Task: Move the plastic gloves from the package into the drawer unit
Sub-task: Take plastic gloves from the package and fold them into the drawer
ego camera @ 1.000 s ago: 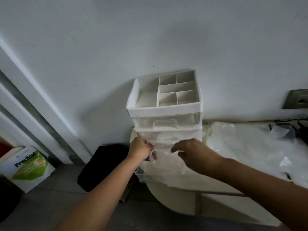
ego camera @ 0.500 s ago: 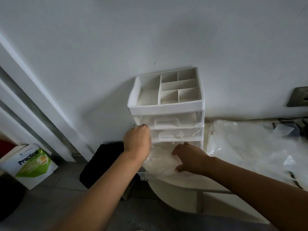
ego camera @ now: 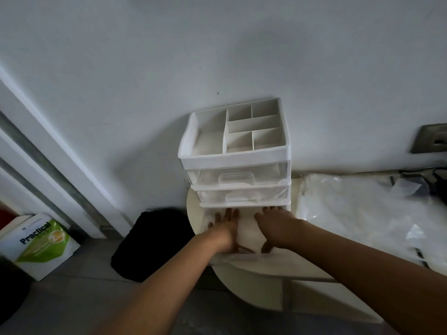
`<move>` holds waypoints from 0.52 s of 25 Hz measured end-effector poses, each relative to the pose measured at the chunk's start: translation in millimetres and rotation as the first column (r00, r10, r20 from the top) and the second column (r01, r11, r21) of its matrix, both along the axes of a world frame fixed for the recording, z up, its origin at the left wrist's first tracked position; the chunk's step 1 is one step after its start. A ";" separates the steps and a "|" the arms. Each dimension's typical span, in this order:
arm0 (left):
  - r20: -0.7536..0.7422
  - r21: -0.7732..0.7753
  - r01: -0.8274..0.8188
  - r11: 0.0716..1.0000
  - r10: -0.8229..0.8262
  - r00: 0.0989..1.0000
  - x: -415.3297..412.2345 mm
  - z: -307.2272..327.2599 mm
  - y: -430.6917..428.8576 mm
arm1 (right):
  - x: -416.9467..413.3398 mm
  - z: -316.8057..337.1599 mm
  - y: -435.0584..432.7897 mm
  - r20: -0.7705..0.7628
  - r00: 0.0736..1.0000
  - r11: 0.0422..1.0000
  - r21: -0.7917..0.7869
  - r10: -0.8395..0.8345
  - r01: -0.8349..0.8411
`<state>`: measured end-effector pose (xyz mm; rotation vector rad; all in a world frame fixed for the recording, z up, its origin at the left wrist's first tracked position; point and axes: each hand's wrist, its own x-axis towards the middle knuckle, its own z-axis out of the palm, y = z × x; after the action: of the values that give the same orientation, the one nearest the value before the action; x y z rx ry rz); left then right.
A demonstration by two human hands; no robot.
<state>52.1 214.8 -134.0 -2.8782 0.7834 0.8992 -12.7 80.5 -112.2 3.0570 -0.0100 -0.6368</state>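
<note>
Since the gloves seem limp and slippery, they are pressed flat in the open bottom drawer by the left hand and right hand, fingers straight, and are best pinched at an edge.

Rounded table (cream): drawer unit, package

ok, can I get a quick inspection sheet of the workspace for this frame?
Surface: round cream table against the wall.
Job's things: white drawer unit, bottom drawer pulled out; plastic gloves lying in it; clear package on the table to its right.
Clutter: black bag, green-and-white box, both on floor.
Hands: left hand and right hand flat, pressing the gloves.
Cables: black cable far right.
Surroundings: wall socket.
</note>
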 end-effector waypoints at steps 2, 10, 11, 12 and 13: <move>-0.014 -0.009 -0.035 0.999 0.035 0.999 -1.5 -1.6 -3.8 | -6.0 6.1 3.7 0.023 1.000 0.989 -0.149 0.007 -0.004; 0.010 -0.088 -0.032 0.996 0.033 0.999 -2.9 -0.1 -4.2 | -25.9 22.5 7.1 -0.086 0.973 0.925 -0.302 0.216 -0.232; 0.023 -0.156 -0.030 0.987 0.034 0.999 -1.2 3.4 -1.8 | -26.2 22.0 4.4 -0.095 0.974 0.926 -0.302 0.206 -0.225; 0.040 -0.245 -0.030 0.969 0.041 0.998 -1.3 9.3 1.5 | -26.6 20.9 1.4 -0.094 0.976 0.931 -0.294 0.197 -0.216; 0.071 -0.325 -0.027 0.945 0.052 0.996 -1.9 16.8 5.6 | -26.7 20.6 -0.6 -0.084 0.977 0.936 -0.284 0.194 -0.210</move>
<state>50.2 220.4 -117.2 -3.1979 0.9505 0.7128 -39.4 79.9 -91.6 2.7099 0.1924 -0.6399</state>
